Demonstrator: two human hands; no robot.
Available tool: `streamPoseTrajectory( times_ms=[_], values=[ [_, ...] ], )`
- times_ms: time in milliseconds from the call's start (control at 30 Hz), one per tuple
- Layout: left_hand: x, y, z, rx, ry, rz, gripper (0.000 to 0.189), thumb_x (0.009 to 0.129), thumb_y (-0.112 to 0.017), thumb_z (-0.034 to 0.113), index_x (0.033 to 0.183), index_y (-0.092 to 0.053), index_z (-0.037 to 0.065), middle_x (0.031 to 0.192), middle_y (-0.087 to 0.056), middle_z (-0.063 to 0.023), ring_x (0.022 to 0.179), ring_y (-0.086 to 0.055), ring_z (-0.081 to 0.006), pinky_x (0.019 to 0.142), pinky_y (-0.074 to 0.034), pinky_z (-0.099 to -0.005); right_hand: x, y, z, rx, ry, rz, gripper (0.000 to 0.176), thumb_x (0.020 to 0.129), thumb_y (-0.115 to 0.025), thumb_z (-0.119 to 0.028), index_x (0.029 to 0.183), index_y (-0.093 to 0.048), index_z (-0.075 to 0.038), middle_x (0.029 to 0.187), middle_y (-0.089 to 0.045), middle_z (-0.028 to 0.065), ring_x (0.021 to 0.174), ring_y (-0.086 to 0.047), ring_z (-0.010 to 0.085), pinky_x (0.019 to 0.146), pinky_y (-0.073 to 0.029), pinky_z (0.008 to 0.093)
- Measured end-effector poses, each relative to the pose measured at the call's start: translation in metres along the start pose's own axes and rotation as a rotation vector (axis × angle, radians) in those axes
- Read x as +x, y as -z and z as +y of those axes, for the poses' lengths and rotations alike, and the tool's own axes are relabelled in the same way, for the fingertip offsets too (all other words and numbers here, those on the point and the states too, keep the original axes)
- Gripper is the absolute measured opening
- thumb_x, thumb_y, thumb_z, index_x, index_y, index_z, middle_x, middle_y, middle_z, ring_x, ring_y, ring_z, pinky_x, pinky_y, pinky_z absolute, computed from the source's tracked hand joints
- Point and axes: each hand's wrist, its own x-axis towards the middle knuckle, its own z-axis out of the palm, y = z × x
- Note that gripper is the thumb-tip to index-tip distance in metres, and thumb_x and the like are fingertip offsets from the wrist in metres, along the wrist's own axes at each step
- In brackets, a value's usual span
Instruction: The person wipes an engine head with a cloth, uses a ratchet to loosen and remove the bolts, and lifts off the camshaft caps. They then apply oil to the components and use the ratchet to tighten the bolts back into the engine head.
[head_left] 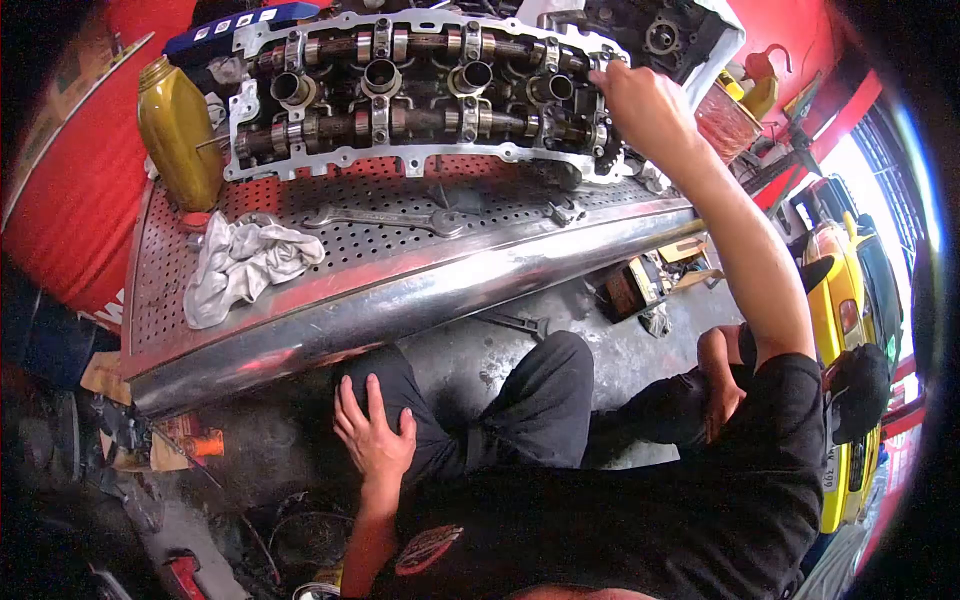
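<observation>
We are reaching to the right end of the engine head, which is lying on the surface. Our right hand is curling its fingers there, gripping what we cannot tell; our left hand is resting open on the knee. Such close-set parts are probably calling for exact fingertip placement.

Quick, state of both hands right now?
Left hand: open, resting on the knee.
Right hand: fingers curled at the cylinder head's end; can't tell if gripping anything.
</observation>
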Motion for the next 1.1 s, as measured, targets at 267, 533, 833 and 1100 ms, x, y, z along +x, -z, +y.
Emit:
streamPoseTrajectory(
  times_ms=[267,533,833,1100],
  values=[
    [0.001,0.0,0.001,-0.001,0.004,-0.01,0.074,0.076,-0.071,0.03,0.143,-0.043,0.013,0.15,-0.032,-0.0238,0.134,-0.035,-0.0457,0.105,-0.031,-0.0592,0.006,-0.019,0.004,-0.004,-0.088,-0.006,0.024,0.097,-0.046,-0.02,0.099,-0.06,-0.002,0.081,-0.068,0.0258,0.079,-0.069,0.0415,0.072,-0.054,0.0522],
    [0.002,0.0,0.001,-0.008,0.002,0.007,0.075,0.076,-0.072,0.03,0.143,-0.043,0.013,0.15,-0.031,-0.0236,0.134,-0.034,-0.0456,0.105,-0.031,-0.0593,0.002,-0.019,0.006,0.097,-0.078,0.044,0.029,0.099,-0.046,-0.026,0.097,-0.056,0.001,0.078,-0.066,0.0273,0.077,-0.065,0.0463,0.07,-0.052,0.0548],
    [0.001,-0.001,0.002,-0.006,0.002,0.001,0.075,0.076,-0.072,0.029,0.144,-0.043,0.012,0.15,-0.031,-0.0234,0.134,-0.034,-0.0456,0.105,-0.03,-0.0596,-0.009,-0.014,0.003,0.098,-0.122,0.033,0.027,0.1,-0.047,-0.028,0.097,-0.056,-0.003,0.075,-0.066,0.0259,0.074,-0.066,0.0456,0.067,-0.052,0.0557],
    [0.001,-0.001,0.002,0.004,-0.008,-0.005,0.074,0.078,-0.07,0.031,0.143,-0.042,0.012,0.149,-0.032,-0.0245,0.134,-0.034,-0.0461,0.105,-0.03,-0.0603,0.001,-0.024,0.004,0.025,-0.072,0.088,0.025,0.1,-0.046,-0.026,0.098,-0.055,-0.003,0.073,-0.066,0.0248,0.071,-0.066,0.0448,0.062,-0.052,0.0539]
  ],
)
